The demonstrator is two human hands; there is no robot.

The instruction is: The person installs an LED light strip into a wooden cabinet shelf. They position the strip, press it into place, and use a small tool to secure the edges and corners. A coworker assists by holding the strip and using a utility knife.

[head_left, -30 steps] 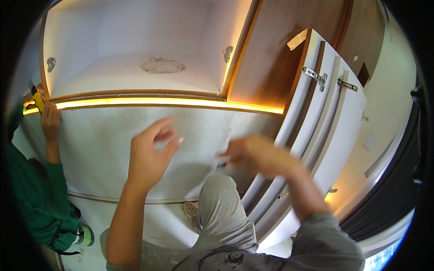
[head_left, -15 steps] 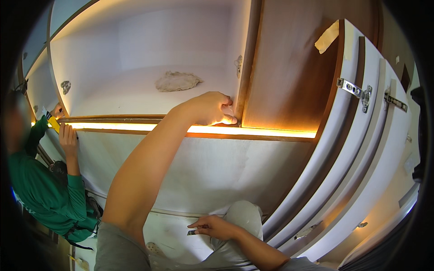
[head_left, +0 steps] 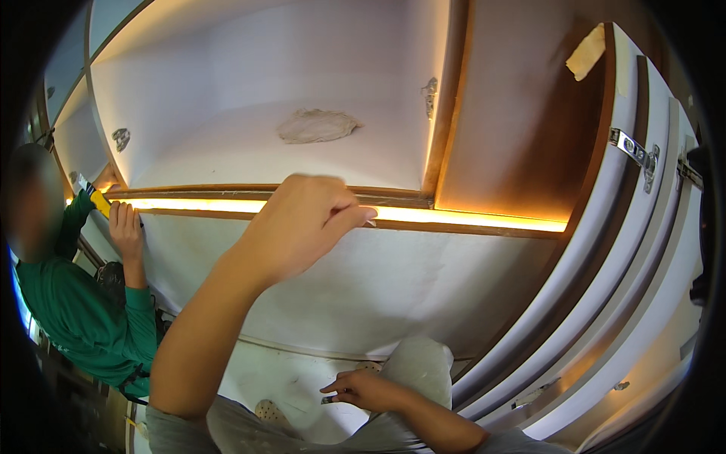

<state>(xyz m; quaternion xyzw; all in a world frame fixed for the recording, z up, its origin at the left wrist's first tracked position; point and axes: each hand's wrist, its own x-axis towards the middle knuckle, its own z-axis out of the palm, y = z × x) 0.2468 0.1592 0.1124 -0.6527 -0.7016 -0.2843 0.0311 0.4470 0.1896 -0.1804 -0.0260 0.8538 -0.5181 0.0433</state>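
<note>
My left hand (head_left: 306,221) is raised in front of the lit strip (head_left: 469,218) along the cabinet's lower edge. Its fingers are curled into a pinch, and a small pale bit shows at the thumb tip, too small to name. Low down by my knee, my right hand (head_left: 365,390) pinches a small dark flat piece (head_left: 328,400) between thumb and fingers. Above the left hand, a crumpled off-white cloth (head_left: 319,126) lies on the floor of the open white cabinet (head_left: 227,151).
At the left a co-worker in a green top (head_left: 91,321) holds a yellow-handled tool (head_left: 98,201) to the cabinet's edge. Several loose door panels (head_left: 605,227) with metal hinges (head_left: 635,155) lean on the right. Masking tape (head_left: 586,53) sticks to the top of one panel.
My left hand has come away from the strip's corner by the upright, moving left and toward me. My right hand stays low with the dark piece. The view has shifted slightly.
</note>
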